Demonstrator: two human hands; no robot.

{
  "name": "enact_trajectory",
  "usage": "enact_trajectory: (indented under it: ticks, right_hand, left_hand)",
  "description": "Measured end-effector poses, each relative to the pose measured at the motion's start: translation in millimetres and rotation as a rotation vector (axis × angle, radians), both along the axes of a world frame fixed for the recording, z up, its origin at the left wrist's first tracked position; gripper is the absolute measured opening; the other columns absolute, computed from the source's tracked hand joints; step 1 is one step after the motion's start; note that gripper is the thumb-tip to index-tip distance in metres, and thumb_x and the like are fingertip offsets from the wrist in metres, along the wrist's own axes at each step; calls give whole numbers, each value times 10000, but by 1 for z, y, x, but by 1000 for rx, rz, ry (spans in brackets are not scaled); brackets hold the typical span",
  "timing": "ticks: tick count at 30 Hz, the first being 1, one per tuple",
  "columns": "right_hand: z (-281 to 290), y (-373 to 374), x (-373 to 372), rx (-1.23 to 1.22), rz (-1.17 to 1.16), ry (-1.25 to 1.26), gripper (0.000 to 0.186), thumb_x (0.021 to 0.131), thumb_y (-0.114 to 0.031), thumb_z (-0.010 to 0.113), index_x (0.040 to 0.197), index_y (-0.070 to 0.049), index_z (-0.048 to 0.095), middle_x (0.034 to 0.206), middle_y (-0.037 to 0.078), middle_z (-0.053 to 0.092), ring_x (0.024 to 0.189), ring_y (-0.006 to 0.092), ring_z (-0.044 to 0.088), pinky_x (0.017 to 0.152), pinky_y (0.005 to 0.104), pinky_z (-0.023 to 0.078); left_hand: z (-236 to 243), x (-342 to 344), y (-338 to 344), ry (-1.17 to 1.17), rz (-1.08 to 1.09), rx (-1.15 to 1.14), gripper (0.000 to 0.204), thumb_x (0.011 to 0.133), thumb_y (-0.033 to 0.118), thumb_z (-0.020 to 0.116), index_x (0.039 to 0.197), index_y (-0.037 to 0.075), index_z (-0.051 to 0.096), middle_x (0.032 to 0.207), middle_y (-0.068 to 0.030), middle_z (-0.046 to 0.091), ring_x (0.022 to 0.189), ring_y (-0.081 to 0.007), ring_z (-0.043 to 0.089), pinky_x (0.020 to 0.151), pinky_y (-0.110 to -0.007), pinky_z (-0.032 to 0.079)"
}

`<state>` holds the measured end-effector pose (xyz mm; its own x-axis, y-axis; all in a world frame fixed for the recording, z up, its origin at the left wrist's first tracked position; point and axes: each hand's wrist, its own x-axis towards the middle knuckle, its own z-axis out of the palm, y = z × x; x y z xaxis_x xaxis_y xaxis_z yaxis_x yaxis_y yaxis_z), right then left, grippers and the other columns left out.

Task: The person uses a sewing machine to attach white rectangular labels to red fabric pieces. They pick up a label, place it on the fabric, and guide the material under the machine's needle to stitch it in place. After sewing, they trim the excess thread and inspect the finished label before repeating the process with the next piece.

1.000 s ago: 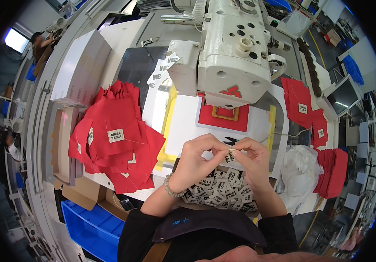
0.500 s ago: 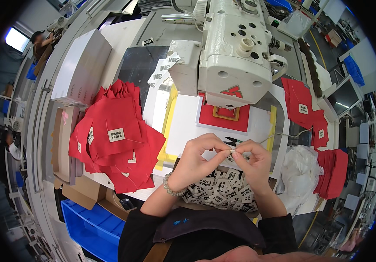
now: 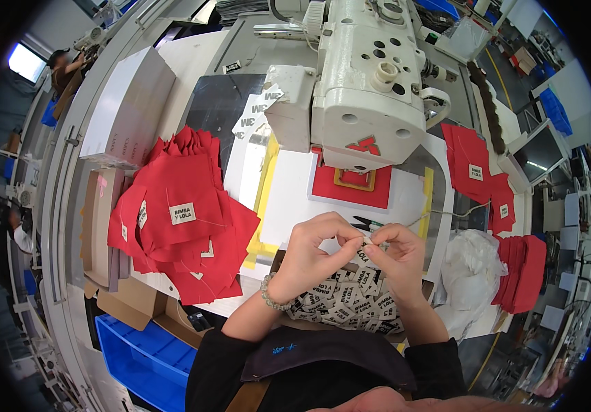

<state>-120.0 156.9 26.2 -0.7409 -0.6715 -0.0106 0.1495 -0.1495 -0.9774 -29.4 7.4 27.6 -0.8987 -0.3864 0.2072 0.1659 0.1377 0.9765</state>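
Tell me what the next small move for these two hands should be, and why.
Probably pull the single small label free and carry it toward the red fabric piece under the sewing machine. Both the left hand and the right hand pinch that one label above the label pile, and the framed red piece shows no label yet.

My white table (image 3: 199, 51) carries the sewing machine (image 3: 360, 75), a heap of red cloth pieces (image 3: 182, 216), a red piece in a yellow frame (image 3: 350, 189), loose labels (image 3: 347, 302) and white bags (image 3: 470, 278).
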Motion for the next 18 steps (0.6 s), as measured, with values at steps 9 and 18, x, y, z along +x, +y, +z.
enact_trajectory:
  ticks: [9, 18]
  right_hand:
    - [-3, 1, 2, -95, 24, -131, 120, 771, 79, 676, 862, 9, 641, 876, 58, 612, 843, 119, 558, 781, 256, 425]
    - [-4, 1, 4, -110, 35, -141, 116, 782, 80, 664, 877, 13, 655, 888, 70, 608, 863, 134, 555, 795, 270, 420]
  left_hand:
    - [1, 0, 2, 27, 23, 14, 100, 771, -27, 677, 864, -10, 711, 759, -70, 660, 699, -118, 599, 652, -241, 461]
    - [2, 0, 2, 45, 21, 48, 132, 769, -29, 689, 894, -8, 723, 766, -76, 665, 706, -120, 604, 657, -242, 461]
